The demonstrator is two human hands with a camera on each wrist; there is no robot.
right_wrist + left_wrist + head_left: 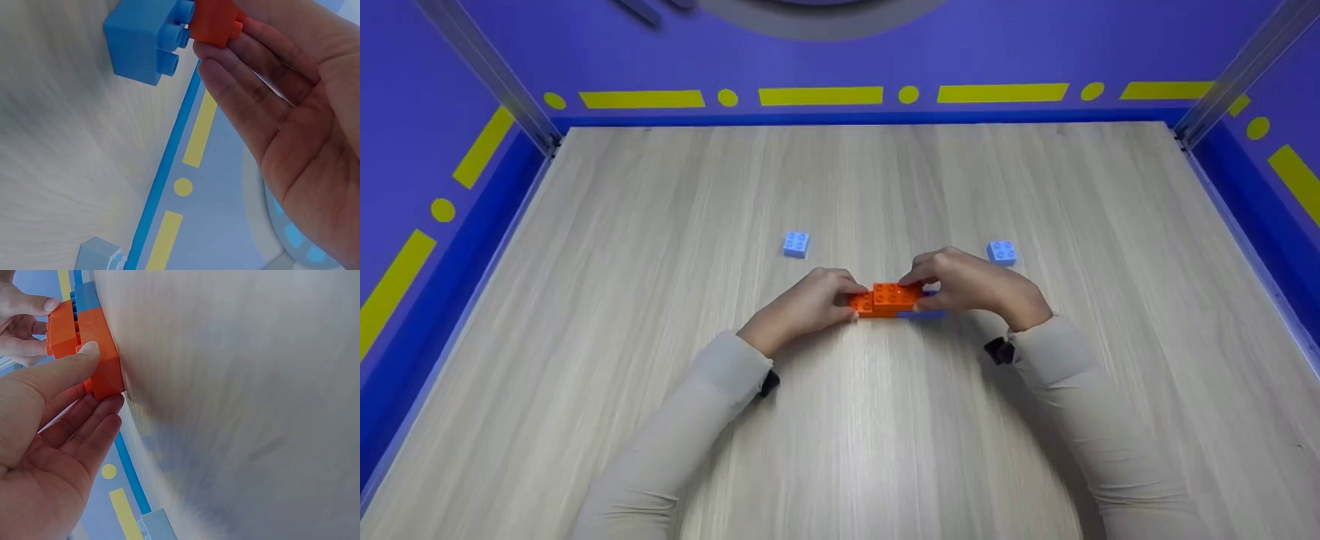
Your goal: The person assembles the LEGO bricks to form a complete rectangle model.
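An orange toy brick (864, 304) lies on the table end to end with a blue toy brick (135, 42). My left hand (814, 298) pinches the orange one at its left end, thumb on the near side. Above the pair is a second orange brick (891, 297), which spans the place where the two meet. My right hand (971, 289) pinches this upper brick near its right end. In the left wrist view, some studs of the lower bricks show in a narrow gap beneath the upper brick (62, 329).
Two small light blue bricks stand apart on the table, one light blue brick (796, 244) beyond my left hand and another light blue brick (1002, 253) beyond my right. Blue walls (825, 67) with yellow marks border the wooden table (840, 450) at the back and sides.
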